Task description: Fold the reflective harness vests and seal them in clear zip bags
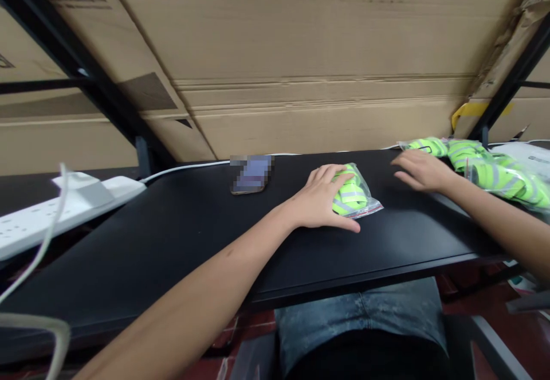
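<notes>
My left hand (320,199) lies over a small clear bag (354,194) that holds a folded neon-green item with grey stripes. The fingers curve round the bag's left side and press it on the black table (180,236). My right hand (419,169) rests flat on the table farther right, fingers spread, with nothing in it. Its fingertips point left. Just behind and to the right of it lies a pile of more bagged neon-green items (485,165).
A phone (252,173) lies face up at the table's back edge. A white power strip (64,205) with a cable sits at the left. Large cardboard boxes (301,53) and black rack posts stand behind the table. My knees in jeans show below the front edge.
</notes>
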`<state>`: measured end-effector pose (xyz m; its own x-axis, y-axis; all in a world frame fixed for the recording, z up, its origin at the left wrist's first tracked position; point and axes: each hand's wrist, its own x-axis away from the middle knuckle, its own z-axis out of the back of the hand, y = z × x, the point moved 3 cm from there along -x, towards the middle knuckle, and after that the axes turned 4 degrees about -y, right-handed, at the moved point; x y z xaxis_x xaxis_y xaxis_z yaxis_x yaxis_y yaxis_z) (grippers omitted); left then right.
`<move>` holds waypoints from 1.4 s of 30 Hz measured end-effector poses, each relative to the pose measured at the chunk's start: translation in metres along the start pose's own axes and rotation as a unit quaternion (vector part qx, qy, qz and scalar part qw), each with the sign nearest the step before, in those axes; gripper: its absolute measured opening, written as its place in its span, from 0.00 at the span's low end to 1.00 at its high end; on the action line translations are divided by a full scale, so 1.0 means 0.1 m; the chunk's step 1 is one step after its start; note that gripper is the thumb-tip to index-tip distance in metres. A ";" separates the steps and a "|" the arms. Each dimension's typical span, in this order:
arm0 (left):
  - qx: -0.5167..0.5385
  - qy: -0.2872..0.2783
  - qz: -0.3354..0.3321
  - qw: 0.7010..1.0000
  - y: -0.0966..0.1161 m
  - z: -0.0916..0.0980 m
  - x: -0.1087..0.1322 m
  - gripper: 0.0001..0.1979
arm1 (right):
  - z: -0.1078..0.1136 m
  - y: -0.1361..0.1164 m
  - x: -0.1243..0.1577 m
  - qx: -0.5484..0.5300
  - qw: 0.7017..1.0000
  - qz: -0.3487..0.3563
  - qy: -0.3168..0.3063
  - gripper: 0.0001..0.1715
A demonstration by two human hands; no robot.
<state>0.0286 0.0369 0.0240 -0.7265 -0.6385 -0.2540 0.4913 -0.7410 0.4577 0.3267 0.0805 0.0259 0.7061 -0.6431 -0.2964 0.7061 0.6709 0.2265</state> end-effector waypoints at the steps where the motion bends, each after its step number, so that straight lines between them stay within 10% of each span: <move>1: -0.011 -0.017 -0.013 1.000 0.01 0.00 0.01 0.54 | 0.00 -0.20 -0.17 -0.019 0.998 0.054 0.014 0.24; 8: -0.035 -0.021 -0.015 0.999 -0.10 0.12 0.05 0.49 | 0.02 -1.20 -0.78 -0.009 0.954 0.294 0.066 0.29; 22: -0.046 0.140 0.191 0.970 -0.23 0.11 0.02 0.15 | -0.07 -1.09 -0.60 -0.033 0.987 0.151 0.042 0.21; 29: -0.022 0.086 0.380 0.921 -0.23 0.09 0.12 0.28 | -0.18 -1.08 -0.64 -0.135 0.988 0.061 0.031 0.18; 36: 0.372 0.093 0.329 0.863 -0.17 -0.14 0.00 0.13 | -0.15 -1.09 -0.69 -0.376 0.926 -0.025 0.036 0.16; 42: 0.480 0.109 0.265 0.829 -0.04 -0.19 -0.03 0.09 | -0.16 -0.98 -0.69 -0.530 0.846 -0.053 0.013 0.20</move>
<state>0.0383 0.0383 0.0065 -0.3750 -0.9218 0.0987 0.0287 0.0949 0.9951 0.2085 0.0651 0.0096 0.6314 -0.7206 -0.2864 0.3108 0.5736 -0.7579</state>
